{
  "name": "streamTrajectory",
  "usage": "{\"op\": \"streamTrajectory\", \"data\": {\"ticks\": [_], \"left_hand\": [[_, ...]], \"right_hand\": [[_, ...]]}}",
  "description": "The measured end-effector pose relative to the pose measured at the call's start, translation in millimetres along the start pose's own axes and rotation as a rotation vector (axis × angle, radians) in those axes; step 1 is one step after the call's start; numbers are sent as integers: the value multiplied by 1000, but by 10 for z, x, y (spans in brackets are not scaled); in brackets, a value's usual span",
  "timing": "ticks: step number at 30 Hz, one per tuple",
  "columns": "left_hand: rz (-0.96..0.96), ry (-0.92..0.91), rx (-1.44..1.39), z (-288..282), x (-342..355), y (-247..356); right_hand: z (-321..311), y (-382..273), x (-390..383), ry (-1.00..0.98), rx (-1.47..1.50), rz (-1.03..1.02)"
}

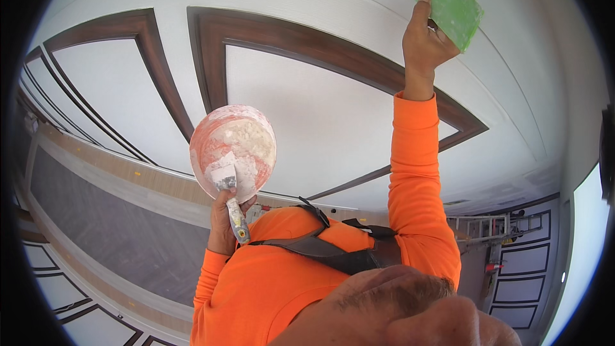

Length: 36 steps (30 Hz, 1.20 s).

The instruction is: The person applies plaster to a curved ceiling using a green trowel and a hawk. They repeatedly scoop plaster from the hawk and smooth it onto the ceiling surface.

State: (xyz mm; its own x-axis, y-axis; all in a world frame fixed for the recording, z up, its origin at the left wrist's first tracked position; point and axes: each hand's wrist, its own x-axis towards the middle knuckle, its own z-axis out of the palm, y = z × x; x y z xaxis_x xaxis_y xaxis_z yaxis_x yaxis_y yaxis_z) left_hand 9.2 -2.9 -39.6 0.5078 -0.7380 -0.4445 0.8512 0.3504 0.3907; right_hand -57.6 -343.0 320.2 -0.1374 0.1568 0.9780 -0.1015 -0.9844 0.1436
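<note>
My left hand (pixel 221 224) grips a round pink plastic bowl (pixel 251 138) of pale compound, along with a scraper (pixel 223 177) whose smeared blade rests inside the bowl and whose speckled handle points down across my fingers. My right hand (pixel 424 48) is raised, its fingers and thumb holding a green flat spreader (pixel 451 11) streaked with white, at or very near the white wall (pixel 378 0) above a brown-framed panel. I cannot tell whether the spreader touches the wall. Orange sleeves cover both arms.
Dark wooden mouldings (pixel 291 35) frame white panels along the wall. A grey floor (pixel 115 205) with pale wood borders runs down the left. At the right, a metal ladder (pixel 480 227) stands near a red object (pixel 493 267) and more framed panels (pixel 519 263).
</note>
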Motion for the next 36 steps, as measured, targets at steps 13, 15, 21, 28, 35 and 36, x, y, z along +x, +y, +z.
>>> {"op": "streamTrajectory", "data": {"ticks": [13,15,21,28,35,36], "left_hand": [[40,4,-5,78,-27,-18],[37,7,-10,79,-31,-18],[2,11,-10,6,6,-23],[16,26,-14,55,-28,-23],[-1,15,-6,-18,7,-45],[16,10,-6,5,-3,-42]], "right_hand": [[80,130,-61,3,-15,-6],[127,127,-56,54,19,-20],[135,160,-89,83,-14,-36],[114,83,-131,80,-100,-22],[64,125,-114,146,-145,-55],[25,136,-119,136,-167,-57]]}}
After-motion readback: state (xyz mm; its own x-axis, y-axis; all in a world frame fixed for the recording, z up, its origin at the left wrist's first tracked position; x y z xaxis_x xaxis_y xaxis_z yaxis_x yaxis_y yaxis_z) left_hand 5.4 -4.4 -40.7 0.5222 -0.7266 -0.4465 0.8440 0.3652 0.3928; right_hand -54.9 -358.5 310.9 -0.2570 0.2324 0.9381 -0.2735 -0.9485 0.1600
